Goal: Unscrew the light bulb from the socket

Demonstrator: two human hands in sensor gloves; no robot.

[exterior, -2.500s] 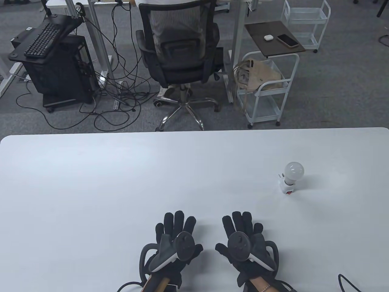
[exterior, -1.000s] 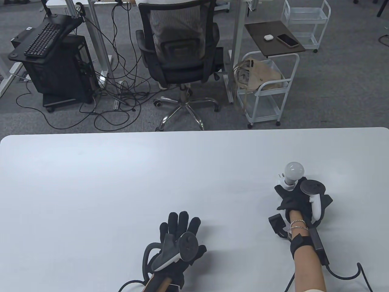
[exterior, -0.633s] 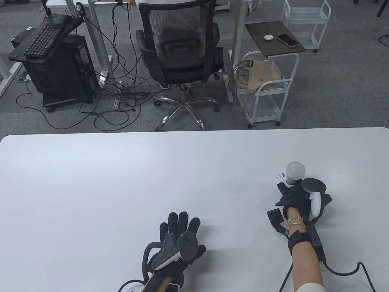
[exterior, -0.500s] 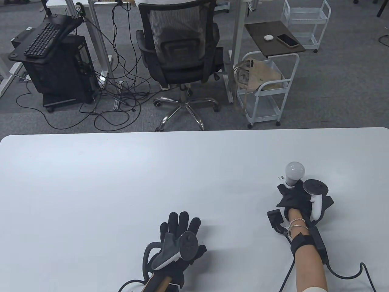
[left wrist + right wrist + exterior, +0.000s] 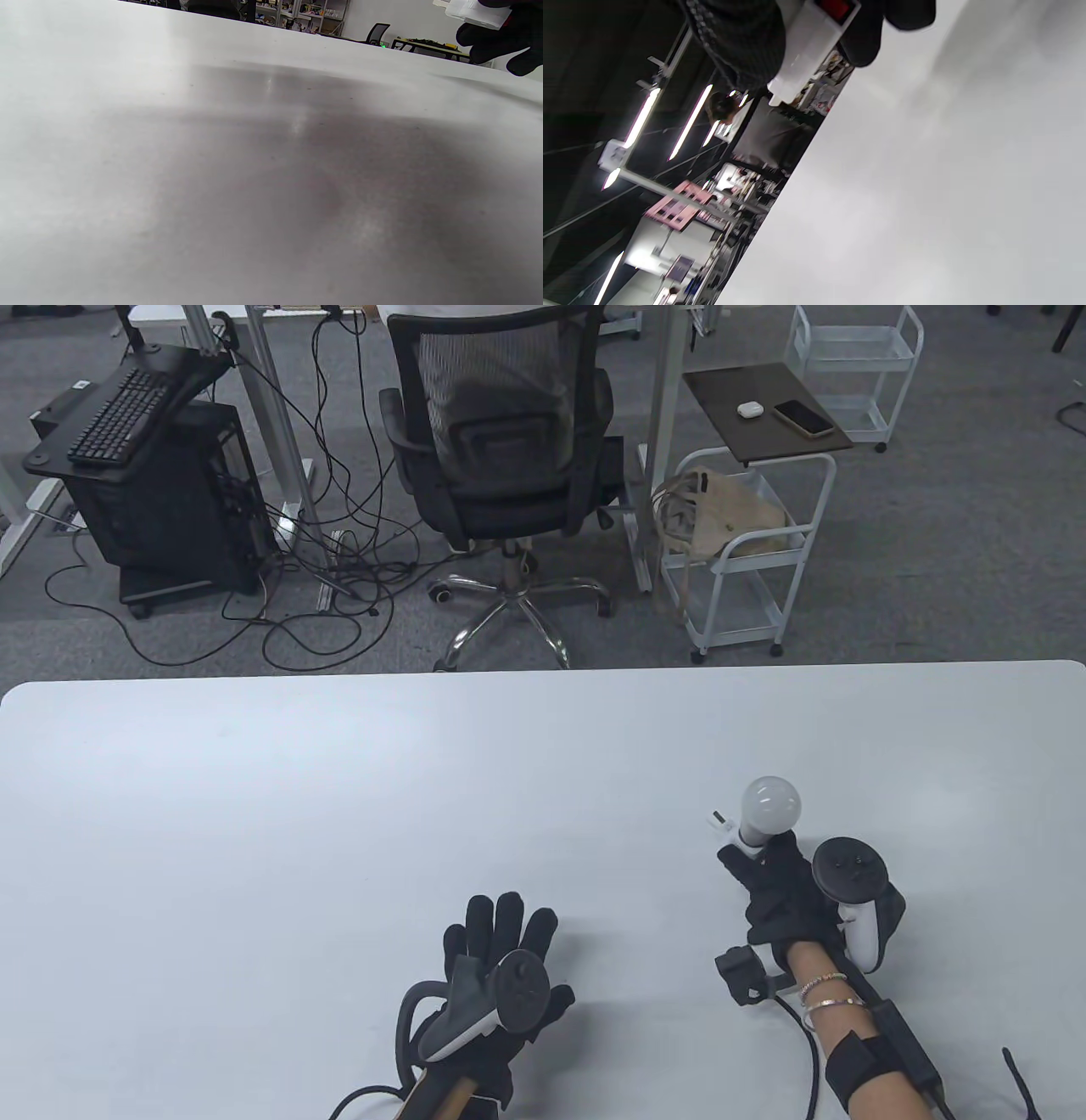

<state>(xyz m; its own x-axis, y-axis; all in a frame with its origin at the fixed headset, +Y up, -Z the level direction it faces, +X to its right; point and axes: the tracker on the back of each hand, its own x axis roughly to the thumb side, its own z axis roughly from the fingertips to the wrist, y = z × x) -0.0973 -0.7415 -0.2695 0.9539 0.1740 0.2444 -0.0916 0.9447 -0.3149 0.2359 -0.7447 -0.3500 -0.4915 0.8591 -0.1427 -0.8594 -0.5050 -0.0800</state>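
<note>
Left hand [image 5: 501, 976] flat, fingers spread — right hand [image 5: 785, 891] raised, curled closed.

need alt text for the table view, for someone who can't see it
A gloved right hand holds a white socket with a frosted light bulb screwed in, above a white table. The gloved left hand rests flat, fingers spread, near the front edge.

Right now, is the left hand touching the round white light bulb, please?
No, the left hand lies flat on the table, apart from the bulb.
</note>
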